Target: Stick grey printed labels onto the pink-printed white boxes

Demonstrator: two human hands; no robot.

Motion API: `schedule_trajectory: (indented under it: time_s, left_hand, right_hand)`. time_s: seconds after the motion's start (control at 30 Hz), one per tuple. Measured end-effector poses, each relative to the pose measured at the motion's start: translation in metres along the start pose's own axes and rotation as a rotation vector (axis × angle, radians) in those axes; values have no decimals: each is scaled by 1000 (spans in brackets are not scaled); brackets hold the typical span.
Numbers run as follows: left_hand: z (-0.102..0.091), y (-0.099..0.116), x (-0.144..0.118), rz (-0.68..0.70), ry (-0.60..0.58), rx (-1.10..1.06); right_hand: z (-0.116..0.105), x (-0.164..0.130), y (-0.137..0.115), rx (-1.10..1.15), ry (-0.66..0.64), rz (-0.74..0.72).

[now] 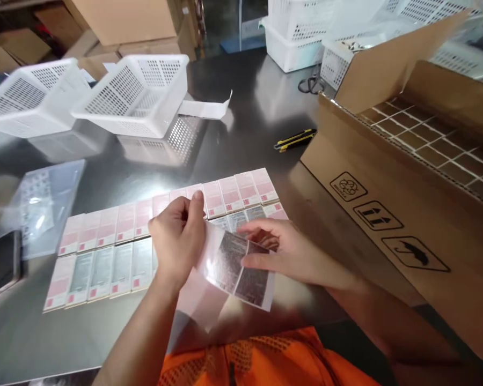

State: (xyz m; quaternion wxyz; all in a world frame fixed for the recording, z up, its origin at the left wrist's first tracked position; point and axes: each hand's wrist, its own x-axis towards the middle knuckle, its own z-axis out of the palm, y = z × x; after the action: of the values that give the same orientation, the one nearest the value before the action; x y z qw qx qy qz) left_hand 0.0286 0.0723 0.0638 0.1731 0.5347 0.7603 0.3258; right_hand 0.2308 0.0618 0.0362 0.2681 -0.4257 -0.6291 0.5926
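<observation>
Item one: a glossy white sheet bearing dark silver-grey rectangular panels is being held tilted in front of the boxes, over the near side of a dark, shiny metal table. Its left side is being gripped in the left hand, which is curled closed, thumb raised. Over its right-hand panel the right hand is being held with thumb and fingers narrowly parted; whether anything is being pinched there cannot be told. Hazards: the sheet may be creased, or a panel bent at its corner, should it be pulled unevenly between the hands; the shiny faces may be smudged, as a bare thumb is being rested on them. Item two: two rows of flat pink-and-white rectangular boxes are lying side by side, several in the nearer row being covered by silver-grey rectangles. Their alignment may be disturbed, since both hands are being held close to the nearer row and a knuckle could be caught on an edge. Item three: a yellow-and-black utility knife is lying beside a brown cardboard carton; it may be knocked should the carton be shoved.
</observation>
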Motion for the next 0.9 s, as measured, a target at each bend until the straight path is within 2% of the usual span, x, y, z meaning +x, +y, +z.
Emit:
schedule_trajectory:
  time_s: [0.03,0.13,0.2,0.3,0.43,0.6,0.8,0.9]
  left_hand:
    - [-3,-5,-1,19,-68,-99]
    - [-14,-22,-3,78,-430,-371]
    - [-21,-30,-4,84,-551,-389]
    - [-28,-33,-10,136,-481,-274]
    - [-32,-27,-20,348,-367,-165]
    - [-31,-21,-30,503,-340,-103]
    - [-28,-16,-31,531,-331,-56]
    - [-27,-15,-30,540,-326,-36]
  right_hand:
    - [5,2,0,-27,48,-21]
    - [13,8,5,-115,196,-102]
    - [16,9,8,-138,231,-130]
    - [20,7,10,-157,227,-187]
    - [26,4,6,-213,267,-410]
    - [29,3,-2,-348,328,-560]
    - [36,-1,-1,-424,521,-634]
    - [40,-3,1,-453,572,-647]
